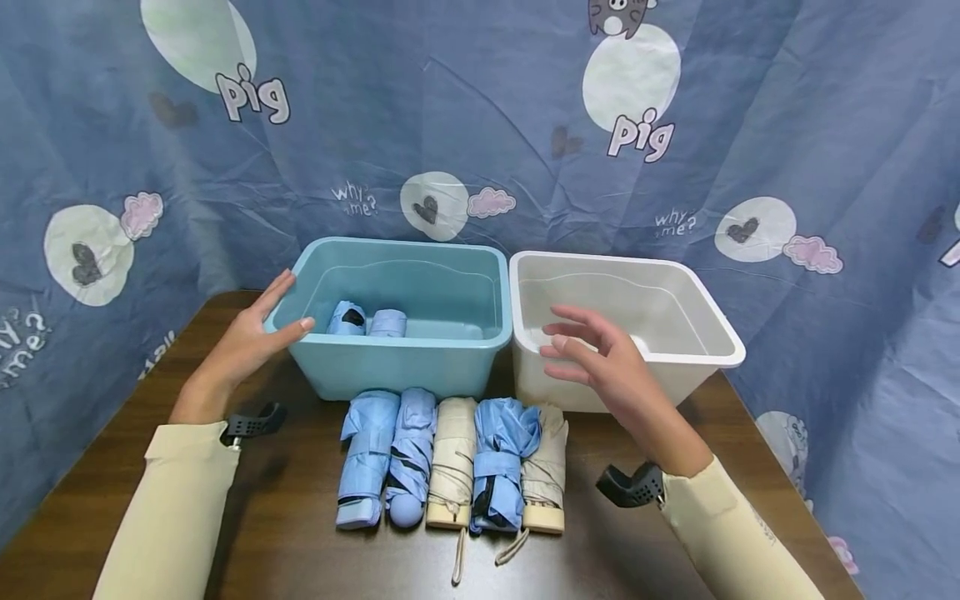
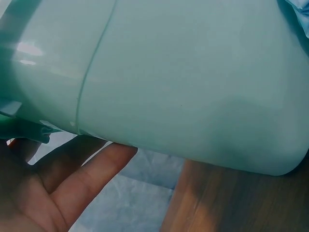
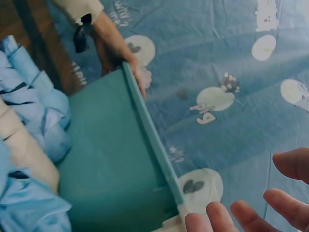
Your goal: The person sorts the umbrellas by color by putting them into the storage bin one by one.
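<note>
My left hand point(image 1: 243, 346) is at the left end of the teal bin point(image 1: 397, 367), its fingers extended along the outside and the thumb over the front corner of the rim. In the left wrist view, fingertips point(image 2: 123, 151) lie right at the bin's wall. My right hand point(image 1: 600, 358) hovers at the front left of the white bin point(image 1: 705, 360), fingers spread and loosely bent, holding nothing. Inside the teal bin are two rolled blue folding umbrellas, one with a black patch point(image 1: 347, 318) and a paler one point(image 1: 387, 323).
In front of the bins several folded umbrellas lie side by side: a blue one point(image 1: 367, 458), a periwinkle one point(image 1: 410, 458), a beige one point(image 1: 452, 450), another blue one point(image 1: 497, 467) and another beige one point(image 1: 546, 471). A patterned blue cloth point(image 1: 465, 108) hangs behind the brown table point(image 1: 300, 533).
</note>
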Demonstrator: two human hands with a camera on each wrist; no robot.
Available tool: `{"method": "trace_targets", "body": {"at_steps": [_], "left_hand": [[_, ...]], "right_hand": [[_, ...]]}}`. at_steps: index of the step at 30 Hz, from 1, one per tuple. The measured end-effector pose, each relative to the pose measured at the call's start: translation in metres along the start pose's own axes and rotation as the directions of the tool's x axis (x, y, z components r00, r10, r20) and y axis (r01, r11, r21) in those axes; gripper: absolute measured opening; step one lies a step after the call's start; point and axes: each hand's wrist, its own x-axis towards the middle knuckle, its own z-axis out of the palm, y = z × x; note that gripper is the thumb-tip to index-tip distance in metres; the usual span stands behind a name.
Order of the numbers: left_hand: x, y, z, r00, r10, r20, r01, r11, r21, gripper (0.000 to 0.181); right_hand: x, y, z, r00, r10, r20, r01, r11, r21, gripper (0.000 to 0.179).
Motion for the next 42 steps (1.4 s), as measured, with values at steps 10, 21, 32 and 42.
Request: {"method": "trace_targets", "body": {"at_steps": [10, 21, 32, 42], "left_hand": [[0.001, -0.001, 0.001, 1.000, -0.001, 0.001, 0.001, 1.000, 0.005, 0.086], [0.004, -0.005, -0.001, 1.000, 0.007, -0.006, -0.007, 1.000, -0.008, 0.085], [0.002, -0.006, -0.001, 0.999, 0.029, -0.027, -0.030, 0.999, -0.013, 0.083], [0.002, -0.010, 0.002, 0.999, 0.036, -0.025, -0.036, 0.999, -0.025, 0.082]], "right_hand": [[-0.032, 0.025, -0.016, 1.000, 0.030, 0.004, -0.030, 0.999, -0.036, 0.048], [-0.049, 0.055, -0.024, 0.993, 0.105, -0.045, -0.108, 0.992, -0.059, 0.052], [-0.057, 0.089, -0.026, 0.978, 0.194, -0.079, -0.198, 0.979, -0.043, 0.055], [-0.061, 0.119, -0.018, 0.957, 0.274, -0.095, -0.283, 0.954, -0.096, 0.059]]}}
